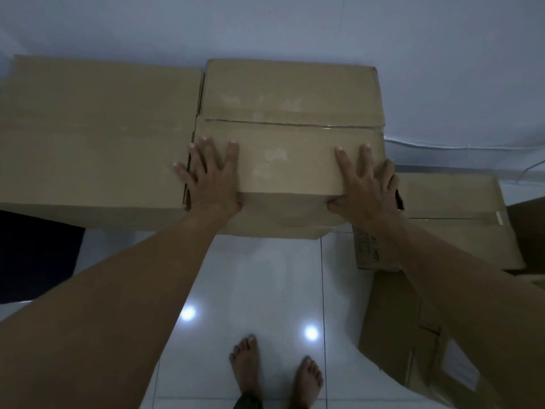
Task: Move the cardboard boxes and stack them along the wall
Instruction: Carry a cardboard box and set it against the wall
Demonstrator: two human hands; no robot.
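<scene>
step: seating box point(290, 119) at wall point(295, 25) | your left hand point(211, 178) and right hand point(364, 184) lay spread, thumbs hooked under near edge | you needed even forward push, flush with neighbour box point(94, 128) beside left hand

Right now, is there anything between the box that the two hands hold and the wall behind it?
Nothing visible does. The middle box reaches toward the wall with no object seen between them. The left hand and right hand already lie flat on its top. The big box is beside it on the left, not behind it.
</scene>
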